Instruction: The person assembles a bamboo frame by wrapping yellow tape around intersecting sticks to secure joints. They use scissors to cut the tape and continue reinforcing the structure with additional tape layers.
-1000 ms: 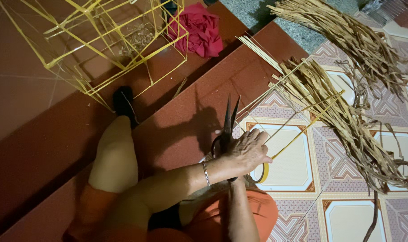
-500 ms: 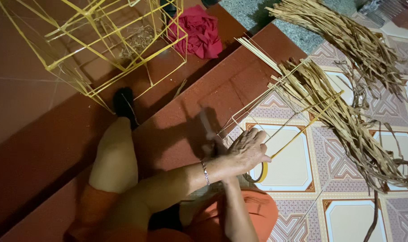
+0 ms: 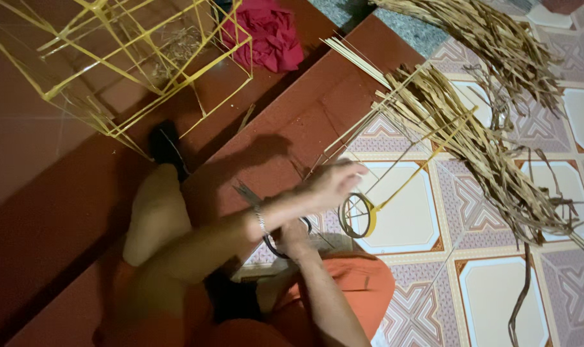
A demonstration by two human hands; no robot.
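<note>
My right hand [image 3: 294, 236] sits low by my orange-clad lap and is closed on the black handles of a pair of scissors [image 3: 248, 193], whose blades point up and left over the red step. My left hand [image 3: 333, 183], with a bracelet on its wrist, reaches across above the right hand. Its fingers are stretched toward thin pale sticks [image 3: 362, 61] lying over the step's edge. The hand is blurred, so a grip on a stick cannot be made out. A yellow tape roll [image 3: 358, 215] lies just to the right of both hands.
A yellow stick frame [image 3: 144, 71] stands on the upper step at the left, with a red cloth [image 3: 272, 32] behind it. Long bundles of dried brown strips [image 3: 484, 148] spread over the patterned floor tiles [image 3: 497, 302] at the right. My bent knee [image 3: 157, 212] is at the left.
My left hand has lifted off the scissors and moved to the right toward the sticks. The scissors have swung from pointing up to pointing up-left.
</note>
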